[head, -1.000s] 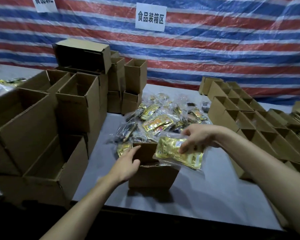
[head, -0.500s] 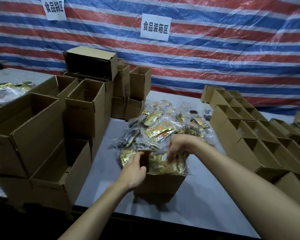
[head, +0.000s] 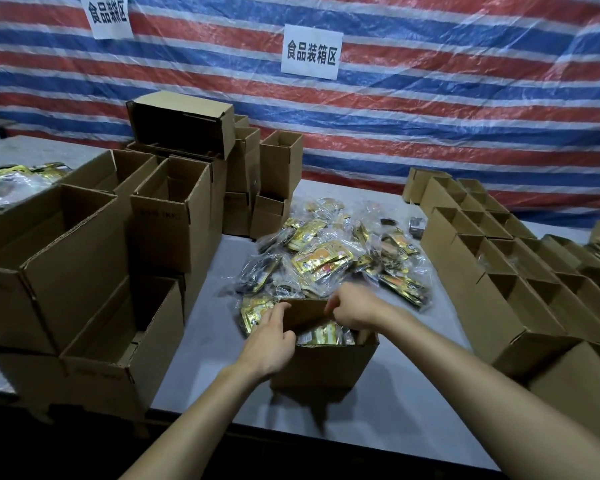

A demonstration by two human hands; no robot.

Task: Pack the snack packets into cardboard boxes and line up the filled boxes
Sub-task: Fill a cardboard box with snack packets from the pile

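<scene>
Brown cardboard boxes [head: 167, 216], gold packets [head: 321, 259], red-white-blue striped tarp [head: 430, 109]

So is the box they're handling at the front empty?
No, a gold snack packet is visible inside the box.
</scene>
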